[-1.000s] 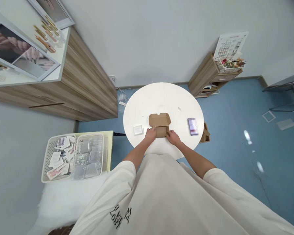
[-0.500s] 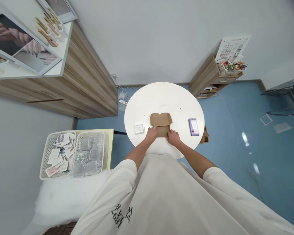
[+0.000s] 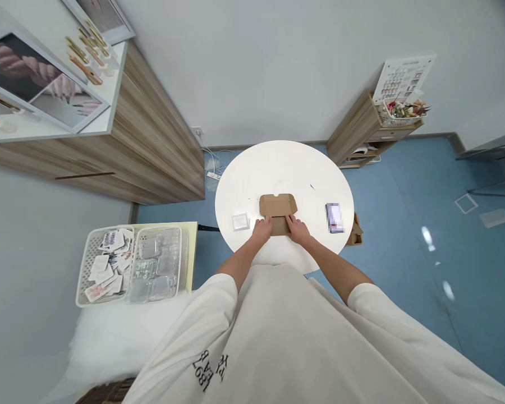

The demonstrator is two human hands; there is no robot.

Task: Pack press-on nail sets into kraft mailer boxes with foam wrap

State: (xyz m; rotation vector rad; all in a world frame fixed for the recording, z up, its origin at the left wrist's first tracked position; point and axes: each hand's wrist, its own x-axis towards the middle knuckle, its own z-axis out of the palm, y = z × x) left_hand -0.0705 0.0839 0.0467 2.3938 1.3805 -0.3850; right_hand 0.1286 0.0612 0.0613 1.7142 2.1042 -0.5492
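Note:
A small brown cardboard box (image 3: 280,226) lies on the white round table (image 3: 278,163) in front of my body. Its lid flap (image 3: 278,205) is folded back, away from me. My left hand (image 3: 261,229) grips the box's left side wall, fingers over the edge. On the opposite side, my right hand (image 3: 297,229) holds the right wall near the lid's hinge line. Left of the box is a small clear plastic case (image 3: 240,221). A purple item (image 3: 335,217), its face blurred out, lies to the right.
White baskets (image 3: 103,266) with cards and clear cases stand on a yellow-edged surface to my left. A wooden cabinet (image 3: 160,129) rises behind them. At the table's right edge, a cardboard box (image 3: 356,231) shows lower down. A small shelf unit (image 3: 356,132) stands by the wall.
My right hand has slid along the box's right wall, away from me toward the lid. My left hand stays on the left wall. The lid remains folded back.

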